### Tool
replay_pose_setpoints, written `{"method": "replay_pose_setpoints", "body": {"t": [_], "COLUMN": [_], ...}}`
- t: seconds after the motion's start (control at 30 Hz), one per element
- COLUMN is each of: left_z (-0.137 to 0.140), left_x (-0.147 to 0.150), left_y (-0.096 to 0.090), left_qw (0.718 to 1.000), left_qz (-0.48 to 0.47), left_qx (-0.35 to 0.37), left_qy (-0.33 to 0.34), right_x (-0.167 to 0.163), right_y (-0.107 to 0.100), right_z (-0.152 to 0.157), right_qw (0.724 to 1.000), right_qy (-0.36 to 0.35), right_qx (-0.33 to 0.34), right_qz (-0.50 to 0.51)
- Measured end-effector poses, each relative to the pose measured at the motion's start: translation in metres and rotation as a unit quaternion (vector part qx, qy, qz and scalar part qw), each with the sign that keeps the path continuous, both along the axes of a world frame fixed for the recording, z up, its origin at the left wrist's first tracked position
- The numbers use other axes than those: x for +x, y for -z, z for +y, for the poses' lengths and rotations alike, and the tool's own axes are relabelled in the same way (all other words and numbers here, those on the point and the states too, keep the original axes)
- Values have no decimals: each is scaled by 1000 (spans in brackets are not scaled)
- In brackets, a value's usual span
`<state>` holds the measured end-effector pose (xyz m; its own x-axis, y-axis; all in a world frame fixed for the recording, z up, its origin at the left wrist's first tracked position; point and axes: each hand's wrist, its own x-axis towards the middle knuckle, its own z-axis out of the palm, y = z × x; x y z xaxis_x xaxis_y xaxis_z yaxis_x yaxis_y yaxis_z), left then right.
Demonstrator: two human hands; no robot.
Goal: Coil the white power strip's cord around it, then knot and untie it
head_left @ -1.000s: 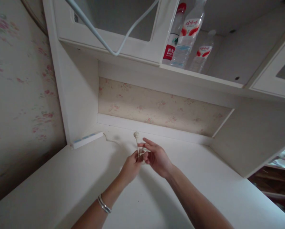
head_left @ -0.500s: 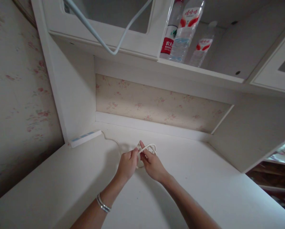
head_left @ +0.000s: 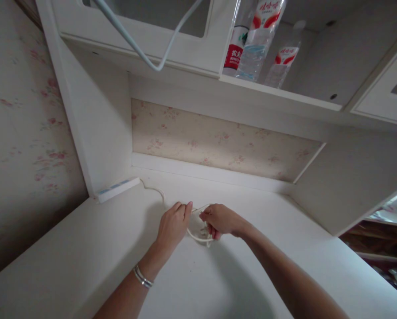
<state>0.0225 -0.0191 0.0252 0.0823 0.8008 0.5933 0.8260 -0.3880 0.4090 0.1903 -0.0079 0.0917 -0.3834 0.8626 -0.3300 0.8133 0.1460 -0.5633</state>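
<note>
A white power cord (head_left: 198, 239) hangs in loops between my two hands, above the white desktop. My left hand (head_left: 172, 223) is closed on the cord, thumb on top, with a silver bracelet at the wrist. To its right, my right hand (head_left: 220, 220) pinches another stretch of the cord, its fingers curled downward. What looks like the plug end shows inside the loop, partly hidden by the right fingers. From the left hand the cord runs back to a white power strip (head_left: 118, 190) lying at the desk's left rear edge.
The white desktop (head_left: 145, 274) spreads under my arms. Above it hangs a cabinet with several plastic bottles (head_left: 253, 53) on an open shelf. A pale bent rod (head_left: 157, 66) juts down at upper left. White side panels stand left and right.
My hands have moved apart, the right one turning over with its fingers now pointing left and down. The cord loop between them has opened wider and hangs lower.
</note>
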Motion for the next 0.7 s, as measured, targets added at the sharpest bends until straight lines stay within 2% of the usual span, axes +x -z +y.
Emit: {"method": "replay_pose_setpoints", "body": {"t": [0.13, 0.23, 0.37, 0.47, 0.53, 0.63, 0.7], "left_z": [2, -1, -10, -16, -18, -21, -22], "left_x": [-2, -2, 2, 8, 14, 22, 25], "left_y": [0, -3, -6, -2, 3, 13, 16], "left_qw": [1000, 1000, 999, 997, 997, 994, 993], "left_qz": [13, 19, 15, 11, 24, 53, 64], "left_qx": [3, 8, -11, -11, 8, 45, 62], "left_qy": [-21, -20, 39, 77, 79, 80, 83], "right_x": [21, 33, 43, 45, 42, 30, 22], "right_y": [-12, -11, 4, 14, 15, 10, 7], "right_z": [-3, -8, -9, -6, -5, -7, -9], "right_qw": [981, 951, 910, 888, 894, 911, 914], "right_qy": [4, 16, 90, 127, 134, 117, 100], "right_qx": [-146, -203, -175, -194, -170, -76, -58], "right_qz": [129, 230, 364, 397, 393, 388, 390]}}
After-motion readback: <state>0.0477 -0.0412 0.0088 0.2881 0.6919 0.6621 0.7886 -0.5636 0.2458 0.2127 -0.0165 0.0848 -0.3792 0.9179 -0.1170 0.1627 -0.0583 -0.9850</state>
